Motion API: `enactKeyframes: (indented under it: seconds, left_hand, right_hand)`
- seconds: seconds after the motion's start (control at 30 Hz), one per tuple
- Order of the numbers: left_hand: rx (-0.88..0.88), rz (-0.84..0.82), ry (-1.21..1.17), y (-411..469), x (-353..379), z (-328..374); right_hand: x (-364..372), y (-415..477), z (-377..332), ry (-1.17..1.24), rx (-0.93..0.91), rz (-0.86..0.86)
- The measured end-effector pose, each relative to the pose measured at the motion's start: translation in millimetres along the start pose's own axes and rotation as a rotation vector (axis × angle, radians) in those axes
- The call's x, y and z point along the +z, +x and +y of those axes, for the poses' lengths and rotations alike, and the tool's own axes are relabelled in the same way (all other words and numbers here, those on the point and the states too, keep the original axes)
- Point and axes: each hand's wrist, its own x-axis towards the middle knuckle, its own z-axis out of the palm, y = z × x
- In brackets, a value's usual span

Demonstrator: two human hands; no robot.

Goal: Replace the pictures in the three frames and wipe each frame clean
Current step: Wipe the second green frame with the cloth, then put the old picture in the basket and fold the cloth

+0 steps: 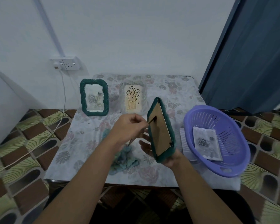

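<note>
Our right hand (170, 160) grips the bottom of the dark green, rope-textured rectangular frame (168, 126), its brown cardboard back toward us, above the floral-clothed table (81, 143). Our left hand (128, 128) pinches its thin brown stand (152, 120).

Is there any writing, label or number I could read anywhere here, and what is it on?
No text here is legible.
Leaf picture: tiny print near its bottom edge, too small to read.
Rose sheet in the purple basket: no writing visible.
Wall socket: no readable markings.
</note>
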Motion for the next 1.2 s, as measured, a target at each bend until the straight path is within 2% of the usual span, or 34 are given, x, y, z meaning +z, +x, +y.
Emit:
enactKeyframes:
  seconds: [0.1,0.2,0.33,0.4,0.5,0.57,0.67,0.73,0.83,1.03,1.2]
  left_hand:
    - [0.102,-0.004,0.036,0,-9,-3]
    - [0.222,0.014,0.214,2,-16,-5]
    - [0.28,0.202,0.376,20,-15,-20]
    - [0.277,0.28,0.381,29,-11,-30]
    - [0.098,0.232,0.196,40,0,-39]
    - [-0.063,0.163,-0.061,49,8,-42]
    - [-0.263,0.054,-0.484,68,15,-43]
    - [-0.334,0.0,-0.644,83,16,-44]
    - [-0.344,-0.029,-0.664,111,23,-48]
    - [-0.218,0.022,-0.463,153,46,-38]
    - [-0.23,0.055,-0.436,200,60,-42]
  right_hand:
    - [4,-4,-14,-0.034,-0.044,0.006]
    - [5,0,-25,-0.129,-0.11,0.061]
    - [-1,7,-38,-0.166,-0.254,0.108]
    - [-1,10,-44,-0.222,-0.331,0.122]
    - [-1,13,-51,-0.424,-0.457,0.163]
    - [-2,14,-57,-0.571,-0.526,0.186]
    - [-8,20,-69,-0.653,-0.565,0.224]
    - [-10,24,-76,-0.688,-0.558,0.232]
    - [-13,33,-86,-0.771,-0.568,0.268]
    - [-21,51,-114,-0.978,-0.636,0.402]
    - [-28,70,-144,-1.143,-0.669,0.556]
